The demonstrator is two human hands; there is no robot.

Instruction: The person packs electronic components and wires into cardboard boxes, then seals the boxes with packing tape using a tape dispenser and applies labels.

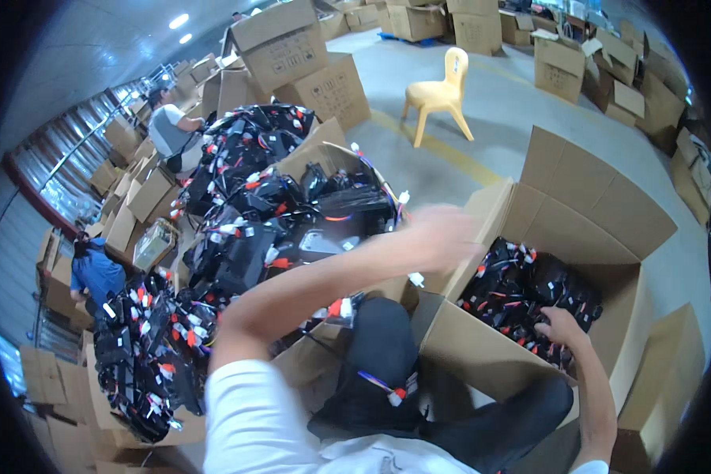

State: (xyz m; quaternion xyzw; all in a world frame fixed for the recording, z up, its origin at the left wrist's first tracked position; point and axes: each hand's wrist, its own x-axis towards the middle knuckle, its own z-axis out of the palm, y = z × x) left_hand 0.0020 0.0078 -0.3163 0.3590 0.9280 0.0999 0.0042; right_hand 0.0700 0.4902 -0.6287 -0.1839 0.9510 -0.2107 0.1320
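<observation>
My left hand (442,235) is smeared by motion above the near left wall of an open cardboard box (482,347); its fingers do not show clearly. Inside that box lie black plastic units (513,276) with bundled wires and white and red connectors. My right hand (562,325) reaches into the box with curled fingers against the units; what it grips, if anything, is hidden. Left of the box rises a large heap of similar black units (237,253), partly covered by my left forearm. A wire bundle with a red and white connector (395,395) lies over my dark trousers.
A yellow plastic chair (441,95) stands on the grey floor beyond the box. Stacked cartons (284,55) are behind the heap, and more cartons (561,67) line the far right. Two people (170,130) sit at the left, one in blue (96,272).
</observation>
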